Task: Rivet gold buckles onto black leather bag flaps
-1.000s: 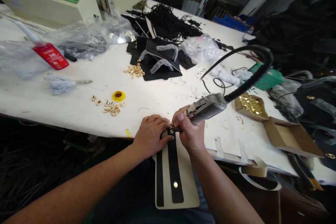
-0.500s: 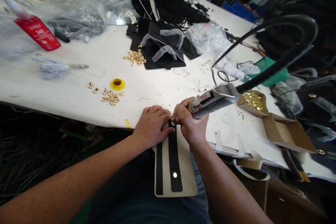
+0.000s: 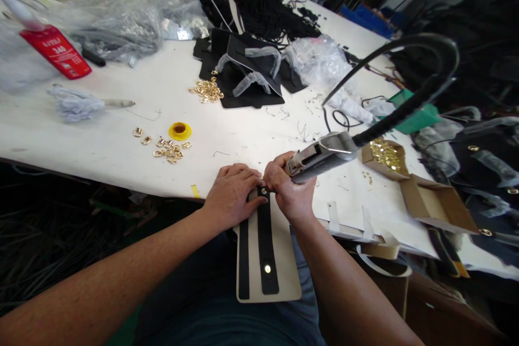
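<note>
Beige panel (image 3: 286,254) w/ black strap (image 3: 266,232) and a narrower black strip (image 3: 244,259) is right in front of me, top end at the bench (image 3: 101,157) edge, lower end out over my lap, prob. so I can get at the top fitting (image 3: 264,191) from above. Gold stud (image 3: 267,268) shows nr the strap's lower end. My L hand (image 3: 233,197) lies over the upper L of the panel, fingers close tog., thumb out onto the strap, presumably to steady it; can't tell if the fingertips pinch anything. R hand (image 3: 290,189) is wrapped tight round the front of the metal tool (image 3: 322,158), tip hidden by my fingers, close to the fitting; a low grip like that likely gives better aim. Black hose (image 3: 425,65) arcs up off its back, clear of the panel. Just beyond: gold clasps (image 3: 170,150) beside a yellow ring (image 3: 179,131), within L reach, I'd guess on purpose. Carton of gold bits (image 3: 385,157) sits R, walls prob. there to stop 'em scattering. Red bottle (image 3: 60,54) far L.
</note>
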{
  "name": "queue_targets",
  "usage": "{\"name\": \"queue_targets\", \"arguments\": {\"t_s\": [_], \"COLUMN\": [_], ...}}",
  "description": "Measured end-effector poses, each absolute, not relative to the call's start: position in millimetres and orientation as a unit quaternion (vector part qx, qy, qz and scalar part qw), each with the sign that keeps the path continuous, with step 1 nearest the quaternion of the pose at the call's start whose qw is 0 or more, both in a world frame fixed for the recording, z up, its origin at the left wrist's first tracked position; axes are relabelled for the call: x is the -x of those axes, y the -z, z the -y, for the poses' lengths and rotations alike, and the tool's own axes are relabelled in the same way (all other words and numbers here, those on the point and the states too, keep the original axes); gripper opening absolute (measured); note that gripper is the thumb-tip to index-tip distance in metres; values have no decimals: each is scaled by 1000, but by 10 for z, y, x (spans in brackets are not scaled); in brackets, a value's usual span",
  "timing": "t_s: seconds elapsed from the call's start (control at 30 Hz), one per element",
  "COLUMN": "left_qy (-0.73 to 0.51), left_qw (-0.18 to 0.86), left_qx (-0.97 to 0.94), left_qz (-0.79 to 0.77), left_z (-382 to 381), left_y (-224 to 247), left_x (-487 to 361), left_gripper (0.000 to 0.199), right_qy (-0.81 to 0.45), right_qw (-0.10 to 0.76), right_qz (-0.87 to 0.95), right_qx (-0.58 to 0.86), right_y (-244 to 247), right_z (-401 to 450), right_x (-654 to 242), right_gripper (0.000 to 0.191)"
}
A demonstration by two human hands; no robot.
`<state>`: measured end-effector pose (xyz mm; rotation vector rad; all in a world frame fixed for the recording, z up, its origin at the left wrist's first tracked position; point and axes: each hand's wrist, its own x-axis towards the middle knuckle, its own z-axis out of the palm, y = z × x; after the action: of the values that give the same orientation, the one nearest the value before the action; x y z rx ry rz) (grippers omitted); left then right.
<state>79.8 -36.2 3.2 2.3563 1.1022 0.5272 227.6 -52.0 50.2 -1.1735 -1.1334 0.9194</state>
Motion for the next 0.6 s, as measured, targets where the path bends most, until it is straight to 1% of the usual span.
{"name": "queue_targets", "arguments": {"t_s": [0.3, 0.6], "left_qy": [-203, -228], "left_qw": [236, 235], "left_qx": [-861, -854], "left_qz": [-401, -404], "left_z": [367, 410], "left_y": [-5, -38], "left_x": [-798, -804], "left_gripper": [32, 24], "right_qy": [-403, -394], "right_qw": [588, 614], "right_qz": [491, 455], "right_qx": [501, 510], "right_y": [-496, -499], "right_z": [528, 526], "right_x": [-2287, -2276], "right_gripper": [29, 32]}}
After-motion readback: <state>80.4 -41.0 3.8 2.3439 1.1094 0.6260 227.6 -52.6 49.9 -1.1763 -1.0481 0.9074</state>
